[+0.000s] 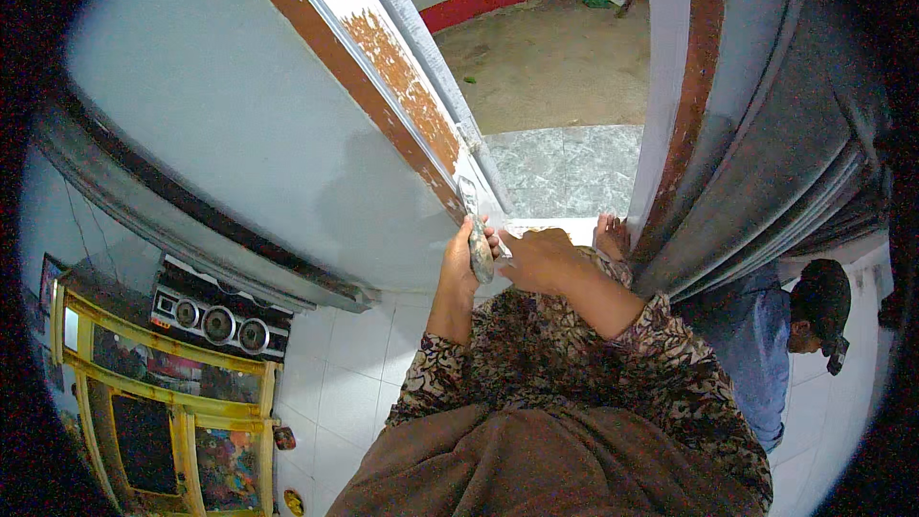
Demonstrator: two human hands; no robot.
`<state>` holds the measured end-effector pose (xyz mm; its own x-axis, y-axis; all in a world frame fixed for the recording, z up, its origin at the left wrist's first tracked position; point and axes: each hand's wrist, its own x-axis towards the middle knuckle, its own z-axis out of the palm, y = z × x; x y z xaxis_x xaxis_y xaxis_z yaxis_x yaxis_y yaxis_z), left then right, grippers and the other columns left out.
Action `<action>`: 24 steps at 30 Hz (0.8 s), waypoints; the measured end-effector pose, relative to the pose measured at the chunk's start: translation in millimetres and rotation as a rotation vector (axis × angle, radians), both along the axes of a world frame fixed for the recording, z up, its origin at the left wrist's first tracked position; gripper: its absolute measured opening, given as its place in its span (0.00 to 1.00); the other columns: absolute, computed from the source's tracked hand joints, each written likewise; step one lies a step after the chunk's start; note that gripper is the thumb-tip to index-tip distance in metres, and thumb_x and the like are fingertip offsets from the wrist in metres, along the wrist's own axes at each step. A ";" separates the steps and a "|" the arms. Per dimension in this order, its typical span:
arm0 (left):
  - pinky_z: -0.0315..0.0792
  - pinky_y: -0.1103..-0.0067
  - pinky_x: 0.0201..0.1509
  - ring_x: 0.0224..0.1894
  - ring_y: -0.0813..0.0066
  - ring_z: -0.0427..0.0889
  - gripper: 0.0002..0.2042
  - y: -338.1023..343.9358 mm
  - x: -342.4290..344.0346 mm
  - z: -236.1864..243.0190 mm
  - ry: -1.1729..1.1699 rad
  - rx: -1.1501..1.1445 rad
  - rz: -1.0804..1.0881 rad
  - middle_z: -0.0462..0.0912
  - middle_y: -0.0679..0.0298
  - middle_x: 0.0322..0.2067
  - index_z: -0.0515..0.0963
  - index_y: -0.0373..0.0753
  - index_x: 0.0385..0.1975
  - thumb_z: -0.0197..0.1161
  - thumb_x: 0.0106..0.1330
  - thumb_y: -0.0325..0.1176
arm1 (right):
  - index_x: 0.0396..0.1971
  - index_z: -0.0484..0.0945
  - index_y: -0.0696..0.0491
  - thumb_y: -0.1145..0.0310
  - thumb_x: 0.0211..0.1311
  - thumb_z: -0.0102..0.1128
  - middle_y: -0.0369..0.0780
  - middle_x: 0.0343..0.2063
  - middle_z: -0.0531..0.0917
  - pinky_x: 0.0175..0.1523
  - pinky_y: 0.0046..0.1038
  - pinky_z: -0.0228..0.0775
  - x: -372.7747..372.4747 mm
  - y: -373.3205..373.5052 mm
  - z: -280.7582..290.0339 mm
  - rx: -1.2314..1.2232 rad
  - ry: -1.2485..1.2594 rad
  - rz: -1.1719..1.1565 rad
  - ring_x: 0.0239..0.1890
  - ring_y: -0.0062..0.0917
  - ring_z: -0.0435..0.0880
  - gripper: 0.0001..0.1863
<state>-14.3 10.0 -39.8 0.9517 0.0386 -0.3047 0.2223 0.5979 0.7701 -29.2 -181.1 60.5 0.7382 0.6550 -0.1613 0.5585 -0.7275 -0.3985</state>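
My left hand [463,251] is closed round a paint-smeared hand tool [479,247] with a thick, mottled handle. Its narrower, pale end points up toward the door frame [407,81], and its exact kind is unclear. White paint covers parts of this frame, while a long patch of brown shows through with ragged, speckled edges. Close beside, my right hand [544,258] has its fingers curled in toward the left one. Whatever those fingers hold, if anything, is hidden; a thin whitish edge shows by the fingertips.
Grey curtains [766,163] hang at the right, near a person [756,345] in a blue top and dark cap. A bare foot [613,232] rests by the white sill. Beyond the doorway lie grey tiles [565,168]. A yellow cabinet [182,407] with speakers [220,324] stands lower left.
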 end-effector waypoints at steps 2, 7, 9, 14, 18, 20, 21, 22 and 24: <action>0.75 0.77 0.31 0.29 0.72 0.77 0.23 -0.1 -0.4 -2.2 -0.014 -0.014 -0.008 0.77 0.62 0.32 0.69 0.32 0.53 0.50 0.73 0.47 | 0.52 0.73 0.57 0.60 0.55 0.60 0.50 0.37 0.84 0.44 0.41 0.74 2.3 -4.5 -1.4 -0.118 -0.071 0.096 0.40 0.42 0.84 0.26; 0.75 0.75 0.29 0.27 0.71 0.76 0.23 -0.1 -1.7 -5.4 -0.019 -0.086 -0.014 0.77 0.59 0.31 0.70 0.31 0.52 0.53 0.72 0.48 | 0.42 0.80 0.54 0.65 0.50 0.62 0.45 0.34 0.86 0.43 0.39 0.75 12.5 -6.2 -16.7 -0.304 -0.087 0.196 0.38 0.38 0.85 0.18; 0.74 0.75 0.29 0.27 0.71 0.76 0.22 1.1 -1.4 -4.9 -0.001 -0.070 -0.005 0.77 0.59 0.31 0.70 0.32 0.51 0.53 0.71 0.47 | 0.42 0.81 0.53 0.66 0.50 0.61 0.44 0.35 0.86 0.43 0.38 0.75 16.7 -7.8 -19.0 -0.315 -0.121 0.172 0.38 0.38 0.85 0.17; 0.74 0.76 0.28 0.27 0.71 0.77 0.22 -0.4 0.5 3.9 0.011 -0.040 -0.012 0.77 0.60 0.31 0.71 0.33 0.49 0.55 0.71 0.48 | 0.48 0.79 0.50 0.62 0.56 0.60 0.45 0.37 0.85 0.44 0.39 0.75 31.7 -21.0 15.3 -0.288 -0.178 -0.009 0.41 0.37 0.85 0.19; 0.73 0.76 0.27 0.26 0.71 0.77 0.21 -7.6 1.7 13.8 0.036 0.031 0.010 0.77 0.62 0.29 0.72 0.34 0.47 0.56 0.70 0.49 | 0.59 0.71 0.47 0.57 0.63 0.56 0.47 0.35 0.84 0.45 0.40 0.74 30.0 -12.3 49.1 0.276 -0.344 -0.166 0.41 0.40 0.84 0.25; 0.73 0.76 0.26 0.24 0.72 0.77 0.21 -10.0 3.3 16.2 0.046 0.062 0.053 0.77 0.63 0.27 0.72 0.35 0.45 0.56 0.69 0.49 | 0.60 0.70 0.47 0.57 0.64 0.55 0.47 0.35 0.83 0.46 0.40 0.74 22.2 2.4 50.0 0.507 -0.213 -0.311 0.40 0.40 0.83 0.25; 0.73 0.76 0.26 0.24 0.72 0.77 0.20 -10.0 4.6 16.4 0.044 0.073 0.079 0.77 0.64 0.26 0.72 0.35 0.44 0.56 0.69 0.49 | 0.61 0.69 0.47 0.57 0.64 0.55 0.47 0.34 0.83 0.46 0.40 0.73 17.6 6.2 45.6 0.701 -0.214 -0.337 0.39 0.41 0.83 0.26; 0.72 0.77 0.25 0.23 0.72 0.77 0.19 -9.1 4.9 16.0 -0.002 0.067 0.083 0.77 0.64 0.24 0.73 0.35 0.43 0.56 0.69 0.49 | 0.64 0.65 0.47 0.57 0.66 0.53 0.46 0.34 0.83 0.46 0.39 0.73 12.6 13.4 39.5 0.746 -0.146 -0.394 0.39 0.41 0.83 0.27; 0.74 0.77 0.26 0.23 0.74 0.79 0.17 -4.1 10.0 15.5 0.022 -0.016 0.075 0.79 0.65 0.23 0.74 0.37 0.39 0.55 0.70 0.48 | 0.65 0.61 0.50 0.55 0.67 0.48 0.51 0.39 0.82 0.46 0.46 0.74 2.0 20.3 23.4 0.525 -0.034 -0.463 0.43 0.47 0.82 0.29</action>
